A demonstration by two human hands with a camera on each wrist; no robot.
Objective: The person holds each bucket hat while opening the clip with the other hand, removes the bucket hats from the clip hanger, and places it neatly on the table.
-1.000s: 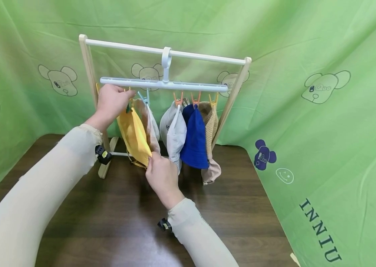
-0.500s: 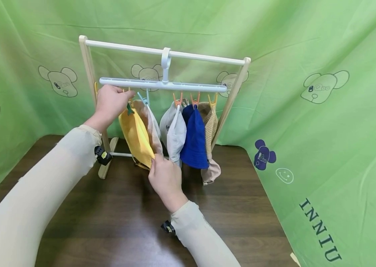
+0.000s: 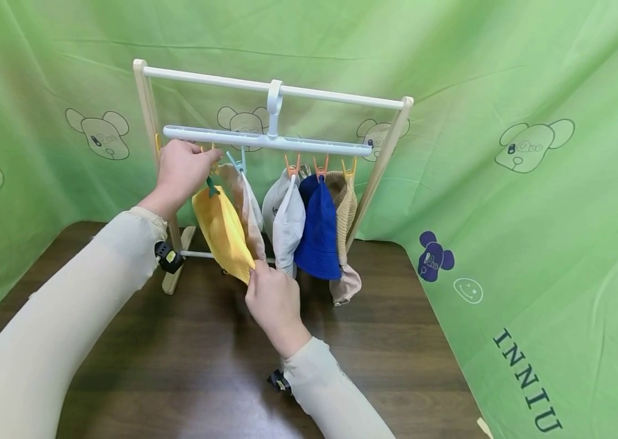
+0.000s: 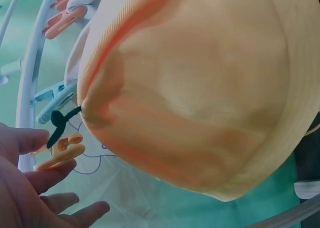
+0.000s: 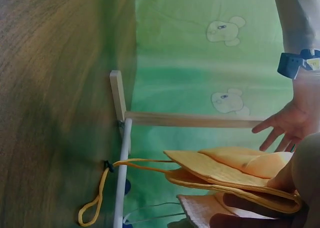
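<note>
My left hand (image 3: 185, 167) pinches a yellow clothespin (image 4: 61, 153) between thumb and index finger, below the left end of the white hanger bar (image 3: 221, 135). Its other fingers spread loosely in the left wrist view. With my right hand (image 3: 275, 300) I grip the brim of a yellow bucket hat (image 3: 221, 228), folded and tilted. A green leaf-shaped tip (image 4: 60, 125) sits on the hat's crown, close beside the clothespin; the crown shows apart from the clothespin's jaws. A yellow cord (image 5: 102, 188) dangles from the hat. Right beside it, a pale hat (image 3: 251, 213) hangs from a blue clothespin (image 3: 237, 161).
A light hat (image 3: 289, 225), a blue bucket hat (image 3: 320, 238) and a tan knitted hat (image 3: 346, 207) hang from clothespins farther right. The hanger hooks over the wooden rack's top rail (image 3: 342, 96). The rack stands on a dark wooden table (image 3: 205, 378) before a green cloth (image 3: 506, 231).
The yellow hat's crown has dropped away below the clothespin. My right hand has shifted slightly down and to the right with the brim; the left hand stays almost in place.
</note>
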